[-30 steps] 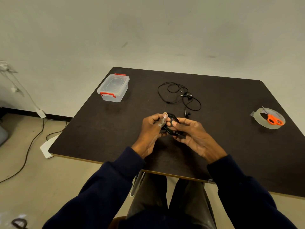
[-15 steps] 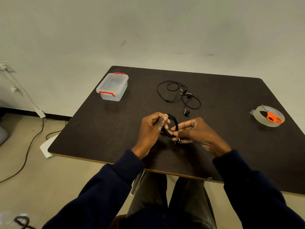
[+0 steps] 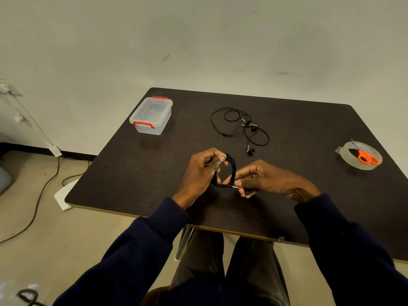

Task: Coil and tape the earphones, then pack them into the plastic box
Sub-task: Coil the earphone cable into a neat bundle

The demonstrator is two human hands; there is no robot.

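Note:
A black coiled earphone cable (image 3: pixel 232 171) is held above the dark table (image 3: pixel 141 173) near its front edge. My left hand (image 3: pixel 202 173) pinches the coil's top between thumb and fingers. My right hand (image 3: pixel 267 178) pinches the cable's plug end at the coil's lower right. A second pair of black earphones (image 3: pixel 239 127) lies loose and uncoiled on the table behind the hands. The clear plastic box (image 3: pixel 151 115) with red clips stands closed at the far left. A roll of clear tape (image 3: pixel 358 156) lies at the right with orange scissors (image 3: pixel 366 157) on it.
Cables trail over the floor (image 3: pixel 39 202) left of the table, beside a white object. My legs are under the table's front edge. A pale wall rises behind the table.
My right hand has moved right and down, drawing the plug end away from the coil. The coil now stands open as a loop between the two hands.

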